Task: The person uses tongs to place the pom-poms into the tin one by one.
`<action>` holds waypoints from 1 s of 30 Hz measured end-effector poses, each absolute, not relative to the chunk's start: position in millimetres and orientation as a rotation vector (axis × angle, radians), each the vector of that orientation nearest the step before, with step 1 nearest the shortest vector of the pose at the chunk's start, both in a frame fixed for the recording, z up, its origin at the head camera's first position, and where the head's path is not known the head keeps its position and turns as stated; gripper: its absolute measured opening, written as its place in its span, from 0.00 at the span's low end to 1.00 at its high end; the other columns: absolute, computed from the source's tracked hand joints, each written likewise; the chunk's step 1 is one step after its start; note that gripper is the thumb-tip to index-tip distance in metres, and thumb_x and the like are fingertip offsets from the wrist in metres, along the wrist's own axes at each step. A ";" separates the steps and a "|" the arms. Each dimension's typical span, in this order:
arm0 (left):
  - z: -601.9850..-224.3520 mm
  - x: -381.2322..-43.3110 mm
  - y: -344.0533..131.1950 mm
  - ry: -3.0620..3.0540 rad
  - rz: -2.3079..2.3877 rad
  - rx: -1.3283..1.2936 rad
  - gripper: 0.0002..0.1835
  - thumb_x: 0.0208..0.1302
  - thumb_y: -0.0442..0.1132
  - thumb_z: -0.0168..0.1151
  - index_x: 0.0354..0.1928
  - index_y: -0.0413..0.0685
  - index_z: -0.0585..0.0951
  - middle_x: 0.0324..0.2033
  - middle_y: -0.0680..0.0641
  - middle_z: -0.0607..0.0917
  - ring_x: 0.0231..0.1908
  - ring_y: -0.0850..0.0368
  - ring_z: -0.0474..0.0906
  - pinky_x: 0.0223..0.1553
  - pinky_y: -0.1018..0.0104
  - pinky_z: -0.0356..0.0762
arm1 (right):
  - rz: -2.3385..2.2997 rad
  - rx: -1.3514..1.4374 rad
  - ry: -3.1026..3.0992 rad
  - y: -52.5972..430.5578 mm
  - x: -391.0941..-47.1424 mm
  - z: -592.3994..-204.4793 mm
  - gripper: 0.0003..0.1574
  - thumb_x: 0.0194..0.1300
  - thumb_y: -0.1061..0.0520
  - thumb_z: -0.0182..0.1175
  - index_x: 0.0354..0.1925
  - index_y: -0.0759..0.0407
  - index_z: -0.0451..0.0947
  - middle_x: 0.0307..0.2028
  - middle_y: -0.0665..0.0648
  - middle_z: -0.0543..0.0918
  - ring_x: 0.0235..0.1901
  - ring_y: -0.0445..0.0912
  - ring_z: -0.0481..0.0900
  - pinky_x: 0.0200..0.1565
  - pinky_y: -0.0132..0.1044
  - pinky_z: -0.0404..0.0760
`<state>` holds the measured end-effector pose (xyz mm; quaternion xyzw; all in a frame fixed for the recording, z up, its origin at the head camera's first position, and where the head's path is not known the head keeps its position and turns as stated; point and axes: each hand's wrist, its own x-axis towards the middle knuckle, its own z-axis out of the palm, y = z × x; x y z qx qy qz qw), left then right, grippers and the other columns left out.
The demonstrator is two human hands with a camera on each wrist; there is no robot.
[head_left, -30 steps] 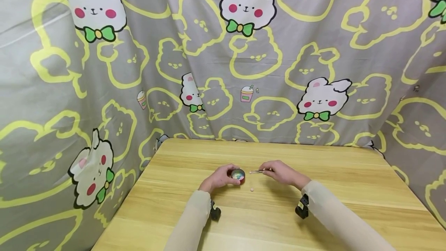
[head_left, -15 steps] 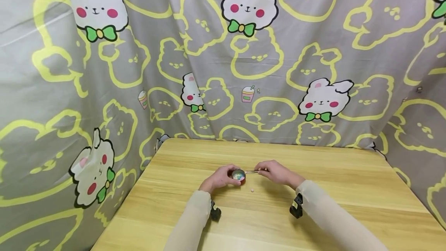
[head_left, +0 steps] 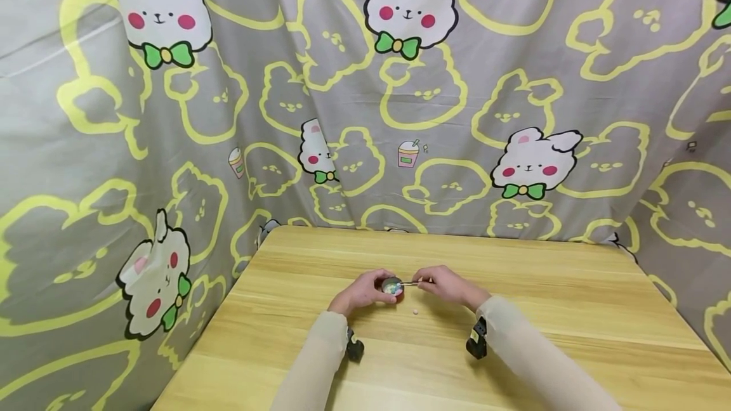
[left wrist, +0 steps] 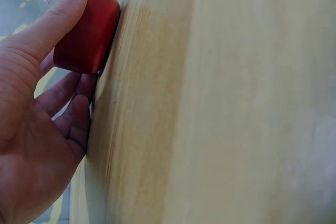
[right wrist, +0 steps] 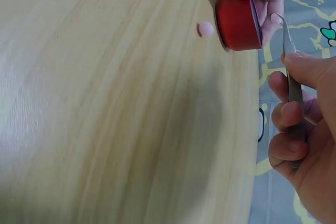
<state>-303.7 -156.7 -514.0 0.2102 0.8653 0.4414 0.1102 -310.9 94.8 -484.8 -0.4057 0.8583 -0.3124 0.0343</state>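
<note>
A small round red tin (head_left: 399, 297) (left wrist: 90, 35) (right wrist: 237, 23) stands on the wooden table, with several pale coloured beads inside. My left hand (head_left: 365, 289) (left wrist: 31, 82) grips the tin from its left side, thumb pressed against its wall. Fine-tipped metal tweezers (head_left: 408, 283) (right wrist: 294, 93) are pinched by my right hand (head_left: 447, 285) (right wrist: 315, 114). Their bent tips hold a pale pink bead (right wrist: 275, 18) at the tin's opening, above the rim. Another pink bead (head_left: 415, 312) (right wrist: 206, 29) lies on the table just in front of the tin.
The light wooden table (head_left: 320, 252) reaches back to a grey curtain (head_left: 434, 202) with yellow outlines and white rabbits. More of this cloth hangs at both sides. Black wrist cameras (head_left: 355, 349) sit under both forearms.
My right hand has moved left with the tweezers, bringing their tips from beside the tin to over its opening. My left hand and the tin stay in place.
</note>
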 end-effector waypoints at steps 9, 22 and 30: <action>-514.6 -304.9 -157.8 2.547 1.305 0.616 0.26 0.53 0.40 0.72 0.56 0.49 0.77 0.45 0.53 0.80 0.45 0.59 0.74 0.49 0.62 0.70 | -0.980 -1.165 2.611 87.4 -312.8 -488.4 0.11 0.70 0.59 0.53 0.46 0.56 0.80 0.38 0.58 0.82 0.32 0.42 0.75 0.34 0.36 0.73; -514.1 -302.4 -155.0 2.538 1.311 0.609 0.26 0.53 0.40 0.72 0.56 0.48 0.77 0.45 0.53 0.80 0.45 0.58 0.74 0.48 0.62 0.70 | -0.961 -1.012 2.681 87.4 -315.3 -492.3 0.10 0.68 0.60 0.55 0.45 0.54 0.80 0.30 0.49 0.78 0.26 0.41 0.71 0.29 0.36 0.71; -514.3 -304.5 -156.1 2.540 1.306 0.599 0.27 0.53 0.40 0.72 0.56 0.48 0.77 0.46 0.52 0.80 0.45 0.59 0.74 0.49 0.63 0.70 | -0.975 -1.013 2.692 87.4 -315.3 -488.6 0.09 0.67 0.60 0.55 0.44 0.55 0.80 0.30 0.49 0.79 0.27 0.40 0.72 0.31 0.36 0.72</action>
